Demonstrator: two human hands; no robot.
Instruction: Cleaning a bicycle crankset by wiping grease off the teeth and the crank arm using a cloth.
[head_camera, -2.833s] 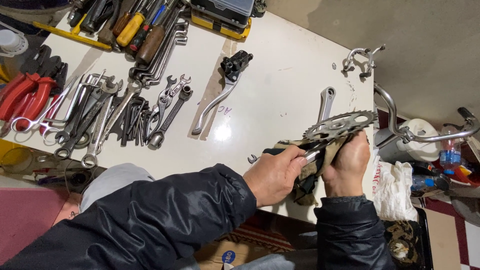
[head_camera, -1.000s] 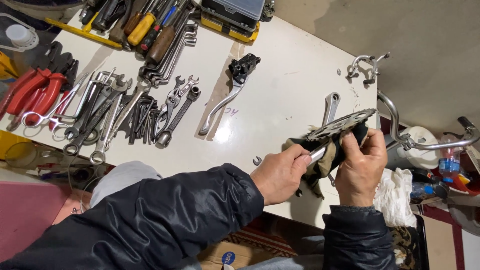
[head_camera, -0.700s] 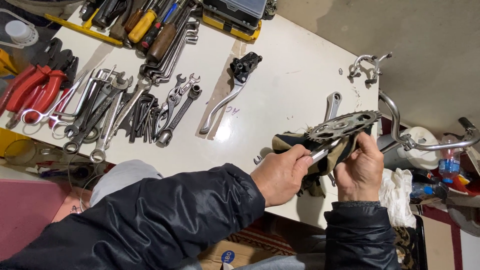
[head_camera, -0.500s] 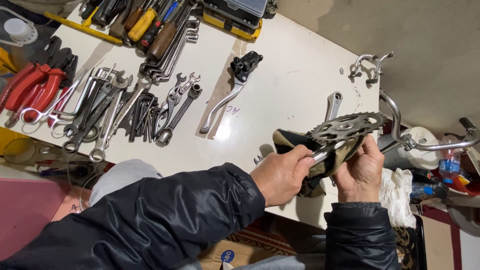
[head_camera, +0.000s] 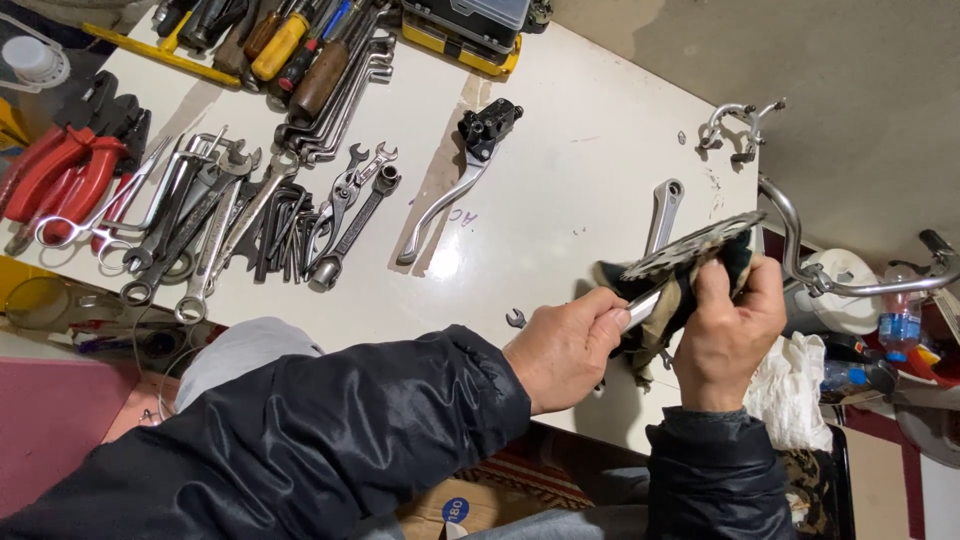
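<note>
Wrenches (head_camera: 200, 230) lie at the left of the table (head_camera: 560, 170), a brake lever (head_camera: 450, 190) in the middle. The left hand (head_camera: 565, 345) is closed around the crank (head_camera: 640, 308). The chainring (head_camera: 695, 245) sits above the table's near edge. The right hand (head_camera: 730, 330) presses a dark rag (head_camera: 690, 290) against it, fingers closed.

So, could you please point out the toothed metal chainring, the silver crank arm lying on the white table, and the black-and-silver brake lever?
toothed metal chainring (head_camera: 690, 247), head view, upper toothed face.
silver crank arm (head_camera: 662, 212), head view, mid-shaft.
black-and-silver brake lever (head_camera: 445, 205), head view, silver blade.
</note>
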